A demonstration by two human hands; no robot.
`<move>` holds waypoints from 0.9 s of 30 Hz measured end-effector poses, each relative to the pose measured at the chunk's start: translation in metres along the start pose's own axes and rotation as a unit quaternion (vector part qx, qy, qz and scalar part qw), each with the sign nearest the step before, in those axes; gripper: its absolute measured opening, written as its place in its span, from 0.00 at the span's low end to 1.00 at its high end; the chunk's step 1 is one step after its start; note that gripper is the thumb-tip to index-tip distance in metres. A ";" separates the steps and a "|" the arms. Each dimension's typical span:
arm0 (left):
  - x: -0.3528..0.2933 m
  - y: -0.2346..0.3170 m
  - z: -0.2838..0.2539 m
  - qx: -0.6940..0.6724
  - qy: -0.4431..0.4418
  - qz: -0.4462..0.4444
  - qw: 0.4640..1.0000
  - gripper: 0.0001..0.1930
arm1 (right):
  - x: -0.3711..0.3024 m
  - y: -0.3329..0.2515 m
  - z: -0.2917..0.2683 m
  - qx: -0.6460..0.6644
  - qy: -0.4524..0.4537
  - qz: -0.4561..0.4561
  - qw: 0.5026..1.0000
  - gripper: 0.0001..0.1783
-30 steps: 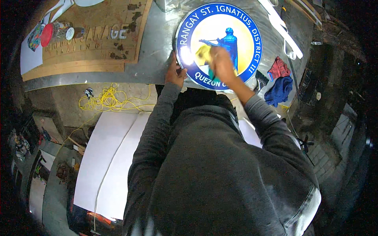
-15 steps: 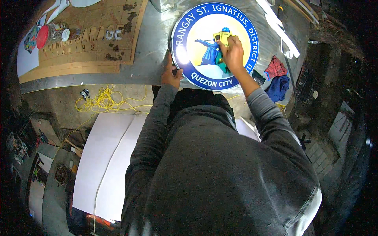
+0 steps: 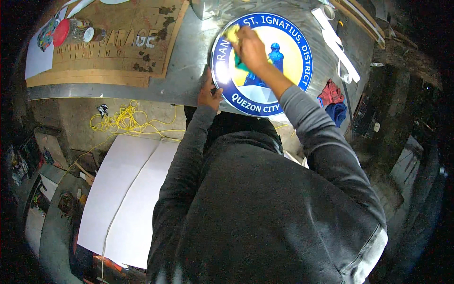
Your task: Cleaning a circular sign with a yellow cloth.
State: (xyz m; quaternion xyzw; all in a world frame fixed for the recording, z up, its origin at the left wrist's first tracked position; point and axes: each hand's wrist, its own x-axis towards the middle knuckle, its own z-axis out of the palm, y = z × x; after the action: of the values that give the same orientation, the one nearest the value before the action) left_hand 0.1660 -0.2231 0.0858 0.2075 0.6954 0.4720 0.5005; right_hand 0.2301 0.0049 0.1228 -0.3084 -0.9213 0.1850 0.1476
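Observation:
A round sign (image 3: 292, 53) with a blue lettered rim and a blue figure on a yellow centre lies face up on the metal table (image 3: 185, 66). My right hand (image 3: 251, 48) is closed on a yellow and green cloth (image 3: 233, 33), pressing it to the sign's upper left part. That arm crosses over part of the face. At the lower left edge, my left hand (image 3: 209, 93) grips the rim, thumb on it and index finger stretched along the side. Its other fingers are partly hidden.
Left on the table lies a brown board (image 3: 97, 52) with cut-out letters, jars (image 3: 80, 31) standing on it. White strips (image 3: 333, 45) and red and blue cloths (image 3: 332, 94) lie right. Yellow cord (image 3: 124, 118) tangles on the floor near white sheets (image 3: 123, 189).
My right hand has moved the cloth from the centre of the sign up and left, onto its rim. My left hand stays at the edge. The view has shifted slightly.

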 end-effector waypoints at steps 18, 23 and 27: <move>0.003 -0.028 0.009 0.061 0.063 0.049 0.995 0.51 | -0.007 -0.033 0.006 0.017 -0.051 -0.084 0.995 0.15; 0.000 -0.013 0.009 0.031 0.020 -0.014 0.999 0.49 | -0.010 -0.030 0.006 0.027 -0.044 -0.026 0.998 0.14; 0.004 -0.054 0.004 0.007 0.018 0.033 0.999 0.44 | -0.053 -0.057 0.000 0.062 -0.108 -0.138 0.983 0.16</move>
State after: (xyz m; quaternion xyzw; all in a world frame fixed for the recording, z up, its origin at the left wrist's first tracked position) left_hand 0.1777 -0.2437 0.0374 0.2250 0.7002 0.4871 0.4710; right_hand 0.2412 -0.0702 0.1388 -0.1464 -0.9524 0.2515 0.0905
